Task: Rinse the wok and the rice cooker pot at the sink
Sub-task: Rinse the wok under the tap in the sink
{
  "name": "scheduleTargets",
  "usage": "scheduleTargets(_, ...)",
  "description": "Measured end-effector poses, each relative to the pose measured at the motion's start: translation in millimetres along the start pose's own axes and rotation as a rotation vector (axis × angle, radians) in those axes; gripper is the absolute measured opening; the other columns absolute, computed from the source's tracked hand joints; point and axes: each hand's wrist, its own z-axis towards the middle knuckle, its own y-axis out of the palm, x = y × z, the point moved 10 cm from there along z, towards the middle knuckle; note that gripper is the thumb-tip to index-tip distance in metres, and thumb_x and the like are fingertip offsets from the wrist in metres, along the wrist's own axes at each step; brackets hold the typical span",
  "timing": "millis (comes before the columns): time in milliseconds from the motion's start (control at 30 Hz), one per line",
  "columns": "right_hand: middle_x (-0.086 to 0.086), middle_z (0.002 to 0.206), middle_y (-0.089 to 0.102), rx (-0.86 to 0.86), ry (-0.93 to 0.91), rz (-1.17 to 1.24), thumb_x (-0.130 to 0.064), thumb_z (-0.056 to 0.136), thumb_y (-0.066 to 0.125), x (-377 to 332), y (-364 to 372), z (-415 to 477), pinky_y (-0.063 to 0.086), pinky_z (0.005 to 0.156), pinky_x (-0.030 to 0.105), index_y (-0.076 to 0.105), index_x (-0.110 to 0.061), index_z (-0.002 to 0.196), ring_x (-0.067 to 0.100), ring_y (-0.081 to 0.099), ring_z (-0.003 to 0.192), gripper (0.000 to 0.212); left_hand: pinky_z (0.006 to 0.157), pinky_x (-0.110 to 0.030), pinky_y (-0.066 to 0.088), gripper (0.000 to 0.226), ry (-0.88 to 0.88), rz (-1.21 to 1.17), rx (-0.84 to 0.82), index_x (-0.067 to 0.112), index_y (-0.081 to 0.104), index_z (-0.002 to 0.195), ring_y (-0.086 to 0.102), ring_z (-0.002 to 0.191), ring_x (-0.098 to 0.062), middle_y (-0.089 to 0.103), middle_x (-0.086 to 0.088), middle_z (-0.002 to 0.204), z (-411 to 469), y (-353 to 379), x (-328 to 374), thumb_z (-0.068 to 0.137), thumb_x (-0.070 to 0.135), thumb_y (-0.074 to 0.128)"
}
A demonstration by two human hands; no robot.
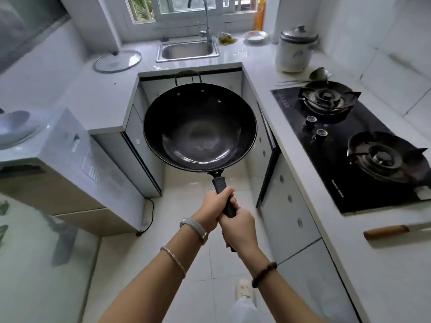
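I hold a big black wok level in the air over the floor, in front of the counter corner. Both hands grip its long black handle: my left hand higher up, my right hand just below it. The wok's inside looks bare and dark. The steel sink lies straight ahead at the back, under a tall tap. A white rice cooker with its lid on stands on the counter at the back right; its inner pot is hidden.
A glass lid lies left of the sink. A black two-burner gas hob fills the right counter, with a ladle behind it and a wooden-handled knife near the front. A small dish sits by the window.
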Motion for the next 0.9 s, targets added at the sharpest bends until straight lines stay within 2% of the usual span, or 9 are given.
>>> scheduleTargets(200,0.006,0.050,0.053,-0.101,-0.016,-0.036,-0.017,0.083,0.059,-38,7,71,0.034,0.033,0.020,0.059,-0.007,0.073,0.015,0.045,0.031,0.014,0.050,-0.025,0.048,0.026,0.018,-0.074,0.108,0.008,0.048,0.070,0.048,0.047,-0.016,0.047,-0.002,0.052,59,-2,42,0.095,0.008,0.053)
scheduleTargets(400,0.005,0.046,0.050,-0.161,-0.017,-0.058,-0.016,0.081,0.058,-70,23,133,0.033,0.034,0.021,0.055,-0.009,0.068,0.018,0.044,0.032,0.016,0.050,-0.025,0.046,0.026,0.020,-0.120,0.168,0.008,0.047,0.069,0.046,0.045,-0.016,0.046,-0.003,0.051,112,-9,82,0.094,0.007,0.054)
scheduleTargets(633,0.005,0.044,0.052,-0.162,-0.041,-0.112,-0.018,0.082,0.059,-118,50,221,0.031,0.032,0.019,0.056,-0.006,0.067,0.020,0.046,0.030,0.019,0.053,-0.028,0.045,0.025,0.020,-0.163,0.175,0.008,0.048,0.068,0.047,0.043,-0.016,0.046,-0.002,0.048,194,-24,143,0.093,0.006,0.054)
scheduleTargets(900,0.004,0.047,0.054,-0.098,-0.066,-0.133,-0.019,0.081,0.060,-203,103,332,0.034,0.032,0.020,0.056,-0.008,0.064,0.017,0.049,0.033,0.022,0.047,-0.024,0.045,0.026,0.037,-0.156,0.131,0.008,0.047,0.068,0.047,0.041,-0.015,0.046,-0.001,0.046,298,-57,247,0.094,0.005,0.052)
